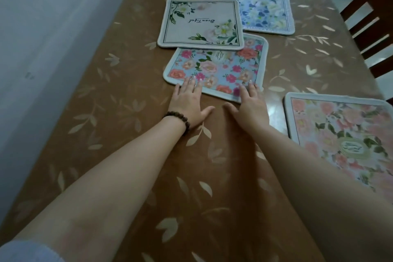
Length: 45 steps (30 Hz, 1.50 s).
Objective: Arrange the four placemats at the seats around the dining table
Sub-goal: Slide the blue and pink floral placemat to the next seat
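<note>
Both forearms reach across the brown counter (119, 125); the left hand (188, 102) and right hand (251, 104) lie flat, fingers spread, fingertips pressing the near edge of the blue rose placemat (221, 70), partly under the cream placemat (201, 24).

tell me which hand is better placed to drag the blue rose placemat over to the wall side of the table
Left, probably. The left hand lies flat on the near-left corner of the blue rose placemat, on the wall side. The right hand presses the near-right corner, nearer the pink placemat.
</note>
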{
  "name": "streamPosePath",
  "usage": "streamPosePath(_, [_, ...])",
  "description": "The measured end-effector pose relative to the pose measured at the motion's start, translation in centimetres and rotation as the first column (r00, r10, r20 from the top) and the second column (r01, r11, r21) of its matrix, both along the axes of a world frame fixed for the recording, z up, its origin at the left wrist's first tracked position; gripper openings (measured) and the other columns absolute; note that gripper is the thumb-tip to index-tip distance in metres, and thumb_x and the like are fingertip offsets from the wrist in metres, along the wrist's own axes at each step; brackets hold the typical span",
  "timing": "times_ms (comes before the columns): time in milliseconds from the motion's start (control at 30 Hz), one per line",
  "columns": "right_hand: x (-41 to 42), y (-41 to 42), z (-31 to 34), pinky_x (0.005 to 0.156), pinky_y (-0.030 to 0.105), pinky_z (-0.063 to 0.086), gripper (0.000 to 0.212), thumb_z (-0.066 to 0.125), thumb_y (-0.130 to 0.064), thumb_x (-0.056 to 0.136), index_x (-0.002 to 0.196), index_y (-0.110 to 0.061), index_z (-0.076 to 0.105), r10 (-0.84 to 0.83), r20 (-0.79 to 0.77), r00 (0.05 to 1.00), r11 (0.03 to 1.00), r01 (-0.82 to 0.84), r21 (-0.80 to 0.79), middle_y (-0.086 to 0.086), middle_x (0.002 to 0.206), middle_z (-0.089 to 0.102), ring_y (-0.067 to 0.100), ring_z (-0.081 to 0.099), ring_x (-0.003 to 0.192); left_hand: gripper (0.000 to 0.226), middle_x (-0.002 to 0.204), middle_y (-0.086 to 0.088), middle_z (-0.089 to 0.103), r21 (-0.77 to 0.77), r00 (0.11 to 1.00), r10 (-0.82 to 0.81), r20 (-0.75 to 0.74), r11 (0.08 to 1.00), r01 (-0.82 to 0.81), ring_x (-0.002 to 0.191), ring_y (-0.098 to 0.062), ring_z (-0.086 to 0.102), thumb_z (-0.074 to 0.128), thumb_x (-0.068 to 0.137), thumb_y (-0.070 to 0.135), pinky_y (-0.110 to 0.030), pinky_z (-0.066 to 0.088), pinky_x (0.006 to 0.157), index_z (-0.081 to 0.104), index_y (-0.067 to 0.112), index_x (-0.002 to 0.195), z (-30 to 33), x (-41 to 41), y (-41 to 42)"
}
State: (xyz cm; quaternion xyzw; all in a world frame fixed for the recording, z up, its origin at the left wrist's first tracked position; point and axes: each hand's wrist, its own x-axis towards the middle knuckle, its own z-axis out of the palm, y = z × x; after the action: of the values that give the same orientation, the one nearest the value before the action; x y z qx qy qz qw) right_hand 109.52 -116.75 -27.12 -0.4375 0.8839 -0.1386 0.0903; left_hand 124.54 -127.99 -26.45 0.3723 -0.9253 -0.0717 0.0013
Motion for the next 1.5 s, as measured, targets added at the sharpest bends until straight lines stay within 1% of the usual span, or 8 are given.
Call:
streamPosePath(100, [-1.6,-1.5,-0.4,0.110,0.043,0.028,0.069,0.046,-0.057,0.088,0.139,-0.010,0.039,0.108,-0.187,0.976,0.994,-0.102,0.041,0.014,0.147,0.037,0.032,0.028,0.138,0.083,0.157,-0.009,0.015,-0.025,1.000,-0.011,-0.019,1.000,0.011,0.145,-0.024,0.007,0.039,0.088,0.063,-0.041,0.003,0.117,0.014,0.012,0.149,-0.9,-2.2,-1.9])
streamPosePath(233, [-1.3,-1.1,-0.2,0.070,0.041,0.050,0.028,0.042,-0.027,0.098,0.110,-0.006,0.056,0.326,-0.467,0.822,0.941,-0.328,0.080,0.016,0.114,0.063,0.032,0.057,0.113,0.074,0.153,-0.013,0.027,0.030,0.995,-0.037,-0.096,0.999,0.040,0.143,-0.025,0.018,0.047,0.090,0.055,-0.039,0.013,0.116,0.029,0.009,0.145,-1.1,-3.4,-3.0])
streamPosePath(400, [-0.1,-2.1,0.9,0.060,0.036,0.043,0.029,0.042,-0.013,0.094,0.121,-0.007,0.051,0.417,-0.452,0.788,0.908,-0.388,0.160,0.010,0.106,0.066,0.028,0.064,0.092,0.039,0.139,-0.014,0.049,-0.149,0.988,-0.151,-0.045,0.978,0.143,0.134,-0.029,0.037,0.041,0.099,0.027,-0.037,0.036,0.103,0.047,0.009,0.134,-0.7,-3.2,-2.2])
streamPosePath(567, [1.0,-1.5,1.7,0.052,0.032,0.034,0.013,0.042,-0.011,0.094,0.102,-0.009,0.052,0.365,-0.434,0.824,0.931,-0.334,0.149,0.008,0.089,0.066,0.027,0.062,0.071,0.032,0.109,-0.012,0.065,-0.166,0.985,-0.160,-0.071,0.975,0.147,0.101,-0.030,0.060,0.038,0.097,0.012,-0.039,0.049,0.078,0.057,0.014,0.122,0.3,-2.3,-1.7])
streamPosePath(767, [4.5,2.9,2.1,0.042,0.029,0.041,0.012,0.067,0.000,0.077,0.089,-0.001,0.063,0.292,-0.407,0.866,0.936,-0.346,-0.066,0.014,0.073,0.068,0.033,0.066,0.058,0.037,0.130,-0.007,0.058,-0.121,0.991,-0.120,-0.062,0.986,0.112,0.122,-0.026,0.052,0.041,0.099,0.014,-0.038,0.048,0.093,0.050,0.016,0.135,-0.4,0.9,2.6])
streamPosePath(933, [8.2,8.2,2.2,0.059,0.036,0.056,0.020,0.066,-0.013,0.084,0.103,-0.006,0.063,0.297,-0.371,0.880,0.950,-0.312,0.022,0.011,0.096,0.072,0.027,0.070,0.087,0.038,0.138,-0.003,0.052,-0.048,0.994,-0.094,-0.055,0.995,0.091,0.132,-0.022,0.042,0.038,0.101,0.018,-0.034,0.040,0.101,0.047,0.018,0.138,-0.1,4.9,7.8])
streamPosePath(1167, [14.6,16.4,3.2,0.059,0.035,0.057,0.028,0.075,-0.013,0.076,0.101,-0.007,0.064,0.327,-0.287,0.900,0.945,-0.320,0.075,0.010,0.096,0.072,0.025,0.071,0.086,0.038,0.136,-0.002,0.055,0.016,0.998,-0.067,0.004,0.998,0.067,0.128,-0.022,0.047,0.043,0.099,0.020,-0.035,0.047,0.092,0.047,0.020,0.137,1.4,11.6,16.9])
streamPosePath(1500, [24.3,29.4,4.2,0.072,0.042,0.057,0.042,0.082,-0.006,0.065,0.104,-0.003,0.067,0.301,-0.207,0.931,0.953,-0.300,0.036,0.015,0.104,0.071,0.029,0.068,0.097,0.030,0.115,-0.008,0.064,0.025,0.984,-0.125,0.130,0.992,0.123,0.102,-0.025,0.061,0.037,0.099,0.016,-0.034,0.050,0.071,0.053,0.015,0.125,3.3,21.2,29.5])
